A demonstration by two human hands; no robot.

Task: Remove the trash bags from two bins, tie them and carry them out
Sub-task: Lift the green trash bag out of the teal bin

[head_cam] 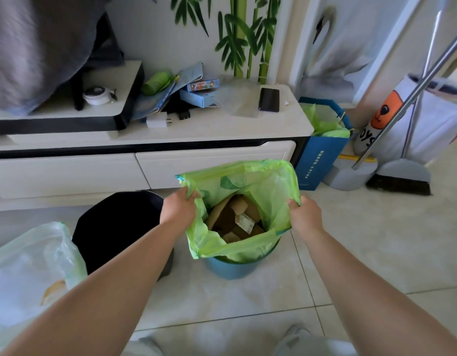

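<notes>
A green trash bag (pixel 263 181) stands in a blue bin (pixel 235 268) on the tiled floor, its mouth pulled up and spread wide. Cardboard scraps (pixel 235 217) fill its inside. My left hand (pixel 180 209) grips the bag's left rim, and my right hand (pixel 303 214) grips the right rim. To the left stands a black bin (pixel 119 227) with no liner showing. A pale, filled trash bag (pixel 29 268) lies on the floor at the far left, partly behind my left forearm.
A white low cabinet (pixel 196 129) runs along the wall behind the bins, holding a phone (pixel 269 99), boxes and chargers. To the right stand a blue paper bag (pixel 322 155) with green plastic in it, a broom (pixel 399 178) and a dustpan (pixel 350 176).
</notes>
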